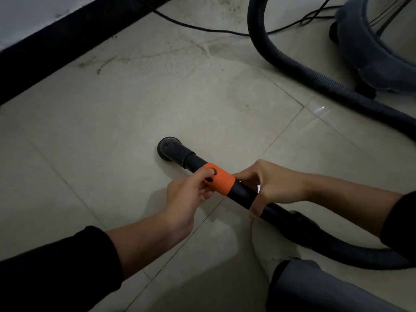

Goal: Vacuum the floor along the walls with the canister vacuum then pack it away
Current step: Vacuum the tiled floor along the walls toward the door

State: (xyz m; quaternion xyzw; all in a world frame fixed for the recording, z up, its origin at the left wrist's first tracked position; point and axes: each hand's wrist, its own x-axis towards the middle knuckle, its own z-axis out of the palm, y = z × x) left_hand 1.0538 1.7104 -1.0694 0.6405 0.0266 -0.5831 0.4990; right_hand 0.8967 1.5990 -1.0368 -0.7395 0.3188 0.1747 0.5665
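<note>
A black vacuum wand [244,194] lies low over the tiled floor, ending in a small round nozzle [167,147] that rests on a tile. An orange collar [221,182] with dark holes wraps the wand. My left hand [191,192] pinches this collar, thumb on top. My right hand [267,185] grips the wand just behind the collar. The ribbed black hose [292,64] loops from the wand's rear up to the grey canister vacuum [373,41] at the top right.
A black skirting board [67,41] under a white wall runs across the top left. A thin black power cord [202,29] trails over the dusty tiles near it. My knee in grey trousers [315,287] is at the bottom right.
</note>
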